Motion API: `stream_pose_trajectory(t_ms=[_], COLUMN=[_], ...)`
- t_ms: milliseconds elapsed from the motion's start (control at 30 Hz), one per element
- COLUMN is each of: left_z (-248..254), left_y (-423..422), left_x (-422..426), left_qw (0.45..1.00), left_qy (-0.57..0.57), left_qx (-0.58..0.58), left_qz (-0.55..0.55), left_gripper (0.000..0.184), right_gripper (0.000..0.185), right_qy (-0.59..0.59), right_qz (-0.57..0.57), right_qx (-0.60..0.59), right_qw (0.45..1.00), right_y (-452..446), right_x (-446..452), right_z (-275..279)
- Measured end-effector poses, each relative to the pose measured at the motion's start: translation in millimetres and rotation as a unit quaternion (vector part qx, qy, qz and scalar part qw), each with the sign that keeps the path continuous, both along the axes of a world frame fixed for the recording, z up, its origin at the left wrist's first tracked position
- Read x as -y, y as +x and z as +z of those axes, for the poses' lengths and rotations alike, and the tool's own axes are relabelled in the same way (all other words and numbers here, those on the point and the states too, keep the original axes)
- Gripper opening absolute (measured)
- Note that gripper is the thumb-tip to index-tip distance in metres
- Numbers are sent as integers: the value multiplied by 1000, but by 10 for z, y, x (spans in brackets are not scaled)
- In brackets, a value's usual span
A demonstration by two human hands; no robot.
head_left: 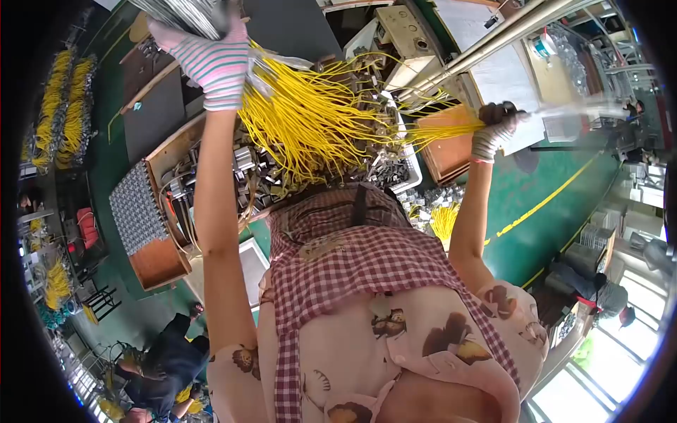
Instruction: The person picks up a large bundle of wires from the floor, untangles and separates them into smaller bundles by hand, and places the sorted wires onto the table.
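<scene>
Head view is showing your left hand (211, 63), up and to the left of the white basket (416, 169), closing in its striped glove around a shiny silver bundle (176, 13). Your right hand (493, 134) is gripping a thin bunch of the yellow wires (303, 113), just to the right of the basket. Most of the yellow wires are hanging in a big messy fan to the left of the basket, and some are crossing over it toward your right hand. Lots of them are crossing each other, so a hard pull could be making a knot, because one wire could be dragging its friends along. Little metal parts (247, 162) are lying under the fan, to the left of the basket, and their corners could be catching a wire and tipping bits over. The basket's edge is sitting right under the crossing wires, so they could be rubbing or getting stuck there. Your right hand is holding only some wires, so a loose one could be slipping out if your fingers are squeezing too softly. Something pale is blurring past that hand, and you could be bumping it, but its shape is too fuzzy to tell. Your checked apron (367, 261) is sitting close below the fan, so a dangling end could be hooking its cloth.
</scene>
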State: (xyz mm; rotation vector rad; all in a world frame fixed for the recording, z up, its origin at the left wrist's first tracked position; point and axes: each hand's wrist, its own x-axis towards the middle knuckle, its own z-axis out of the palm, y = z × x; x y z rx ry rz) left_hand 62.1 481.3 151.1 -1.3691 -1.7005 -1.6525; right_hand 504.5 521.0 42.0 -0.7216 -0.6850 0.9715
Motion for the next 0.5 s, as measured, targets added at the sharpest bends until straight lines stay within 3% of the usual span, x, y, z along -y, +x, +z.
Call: stream_pose_trajectory(t_ms=[33,100,167,200,233,267,300,333,367,400,433,500], left_z=[-30,-70,-112,-143,-164,-143,-141,-102,-57,-125,-76,-256], left_y=[-80,-237,-500,-686,-765,-687,-609,-637,-746,-1077,-1046,-1185], left_x=[-36,-104,-215,-298,-353,-338,-302,-293,-312,-387,-334,-245], left_qw=[999,1000,999,942,782,919,987,950,876,784,794,783], left_qy=[9,6,4,77,139,98,52,60,64,62,78,69], left_qx=[25,9,-11,237,461,257,34,217,393,497,522,514], left_qz=[-22,-27,-31,-224,-395,-281,-149,-216,-272,-366,-301,-343], left_gripper=[108,107,107,106,106,92,79,73,69,69,67,68], right_gripper=[54,52,50,49,48,48,47,47,47,47,47,48], right_qy=[-33,-20,50,66,133,125,114,64,16,-6,-50,-109], right_qz=[-75,-74,62,100,179,183,185,132,77,81,13,-91], right_qx=[-2,-5,-16,11,48,87,127,135,142,82,24,-44], right_qw=[997,997,997,993,974,971,968,980,987,993,998,989], right_y=[81,97,-236,-447,-492,-482,-442,-341,-167,150,264,445], right_x=[46,171,422,593,644,658,685,611,428,222,159,120], right_z=[12,129,641,943,1035,1079,1091,1009,855,511,235,-205])
